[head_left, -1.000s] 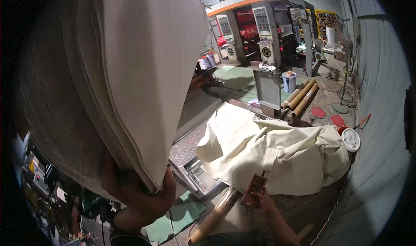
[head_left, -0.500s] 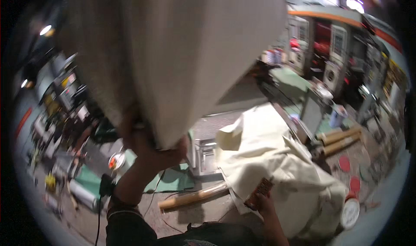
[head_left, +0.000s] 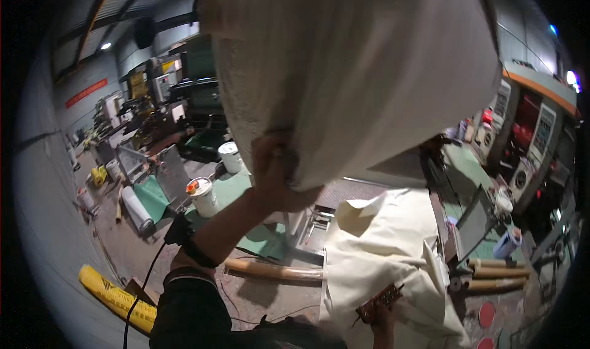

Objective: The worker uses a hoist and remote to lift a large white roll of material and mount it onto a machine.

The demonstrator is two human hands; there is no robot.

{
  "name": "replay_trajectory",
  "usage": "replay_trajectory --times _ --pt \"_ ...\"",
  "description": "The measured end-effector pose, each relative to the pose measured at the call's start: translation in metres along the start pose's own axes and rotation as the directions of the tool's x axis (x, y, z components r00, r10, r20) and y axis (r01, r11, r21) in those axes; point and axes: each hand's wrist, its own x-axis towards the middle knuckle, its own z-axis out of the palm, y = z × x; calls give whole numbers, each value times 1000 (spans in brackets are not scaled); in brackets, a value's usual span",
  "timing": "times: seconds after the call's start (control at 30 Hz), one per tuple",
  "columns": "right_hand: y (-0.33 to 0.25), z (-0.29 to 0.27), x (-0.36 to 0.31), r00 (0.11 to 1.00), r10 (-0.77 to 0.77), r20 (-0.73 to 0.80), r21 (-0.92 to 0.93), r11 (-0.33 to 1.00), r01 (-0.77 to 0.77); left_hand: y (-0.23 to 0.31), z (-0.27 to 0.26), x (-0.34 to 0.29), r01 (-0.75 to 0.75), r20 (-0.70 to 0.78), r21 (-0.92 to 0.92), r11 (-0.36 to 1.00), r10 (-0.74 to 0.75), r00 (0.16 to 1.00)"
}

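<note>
A large off-white sheet of fabric or film (head_left: 375,78) hangs in front of me and fills the upper middle of the view. My left hand (head_left: 276,180) is raised, its fingers closed round the sheet near its lower corner. Low on the right, my right hand (head_left: 382,318) grips a red handheld device with dark buttons (head_left: 380,301), possibly a remote control. Below that device, a wrinkled cream sheet (head_left: 387,238) drapes down beside a metal machine frame (head_left: 314,229). The hanging sheet hides much of what stands behind it.
A cardboard tube (head_left: 270,269) lies on the floor before the machine. White buckets (head_left: 206,200) stand on green sheeting at the left. A yellow roll (head_left: 117,297) lies lower left, and more tubes (head_left: 498,284) lie at the right. A dark cable (head_left: 142,294) runs by my left arm.
The view has turned left and tilted, so the hanging sheet and both hands appear farther right. My left hand keeps its hold on the sheet, my right on the red device.
</note>
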Motion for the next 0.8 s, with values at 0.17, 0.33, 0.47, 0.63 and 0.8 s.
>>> replay_trajectory --times 0.17,0.33,0.47,0.63,0.8 --pt "-28 11 -9 999 27 -39 64 998 -24 -6 24 -4 -13 -29 40 999 14 999" --pt "-48 7 -19 995 -26 -98 -20 1000 24 -21 47 -19 13 -50 91 996 -8 999" --pt "-66 -7 -16 996 -4 -90 -86 996 -4 -25 68 -29 156 -51 -100 983 -162 985" --pt "-82 -13 -21 977 6 -213 -110 993 -30 -14 82 -33 303 -1 -75 950 -304 953" --pt "-83 -42 -23 972 13 -235 -133 990 -45 -10 101 -24 590 13 -303 748 -616 788"
